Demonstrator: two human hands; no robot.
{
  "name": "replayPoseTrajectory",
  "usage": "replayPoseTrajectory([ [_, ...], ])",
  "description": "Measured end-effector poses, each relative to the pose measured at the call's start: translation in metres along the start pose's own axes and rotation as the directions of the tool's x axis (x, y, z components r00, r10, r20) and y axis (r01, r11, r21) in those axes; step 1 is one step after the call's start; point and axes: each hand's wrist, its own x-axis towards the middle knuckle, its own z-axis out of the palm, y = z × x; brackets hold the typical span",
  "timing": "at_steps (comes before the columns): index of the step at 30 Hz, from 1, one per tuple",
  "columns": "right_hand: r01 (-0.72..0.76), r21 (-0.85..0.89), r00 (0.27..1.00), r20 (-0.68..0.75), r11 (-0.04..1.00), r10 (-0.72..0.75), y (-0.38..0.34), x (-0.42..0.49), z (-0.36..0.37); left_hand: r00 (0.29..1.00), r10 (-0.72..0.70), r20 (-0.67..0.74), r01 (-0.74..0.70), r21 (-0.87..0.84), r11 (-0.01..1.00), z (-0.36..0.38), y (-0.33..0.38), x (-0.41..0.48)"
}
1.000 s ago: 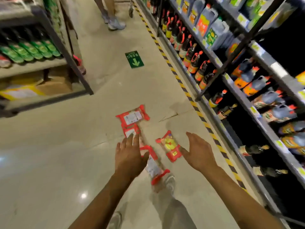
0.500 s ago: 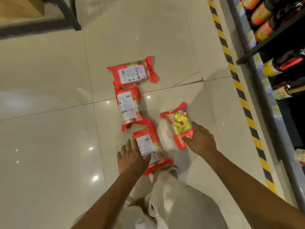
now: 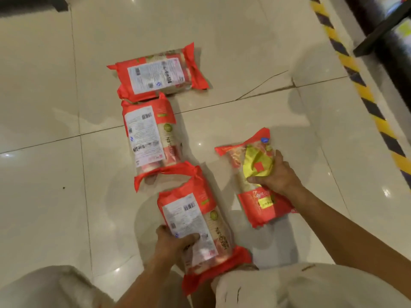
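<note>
The head view shows a glossy cream tile floor with a thin crack. At the right, a yellow-black stripe runs along a dark shelf.

The left hand curls around the near packet, thumb on its white label, close to the knees. The right hand clasps the yellow-front packet, just beside it. The middle packet and the far packet lie on the floor, touching each other.

- Red-and-clear plastic packet in mid-frame: upright letters beside its white label, roughly "HEF…LEN"; the middle ones blur.
- Red-and-clear plastic packet at lower centre: the same lettering, "HEF…EN".
- Red-and-clear plastic packet at upper centre: white label with barcodes, print too small to read.
- Red plastic packet with a yellow front at right of centre: yellow patch of characters, unreadable.
</note>
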Motion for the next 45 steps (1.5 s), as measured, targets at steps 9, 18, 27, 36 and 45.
replayPoseTrajectory([
  [9, -0.148, 0.300, 0.981, 0.164, 0.943, 0.102, -0.003, -0.036, 0.021, 0.997, 0.001, -0.072, 0.000, 0.016, 1.000, -0.005, 0.026, -0.038],
  [18, 0.152, 0.359, 0.988, -0.047, 0.921, -0.145, -0.144, -0.234, -0.137, 0.950, 0.231, -0.209, -0.266, -0.158, 0.951, -0.160, 0.124, -0.235],
  [27, 0.529, 0.365, 0.848, -0.249, 0.766, -0.467, -0.409, -0.546, -0.341, 0.705, 0.453, -0.545, -0.627, -0.182, 0.757, -0.405, 0.279, -0.593],
  [36, 0.771, 0.347, 0.633, -0.335, 0.534, -0.698, -0.556, -0.801, -0.406, 0.485, 0.403, -0.776, -0.726, -0.101, 0.681, -0.582, 0.273, -0.817],
  [45, 0.876, 0.342, 0.446, -0.303, 0.340, -0.842, -0.624, -0.932, -0.389, 0.288, 0.247, -0.925, -0.814, -0.101, 0.572, -0.659, 0.217, -0.941],
])
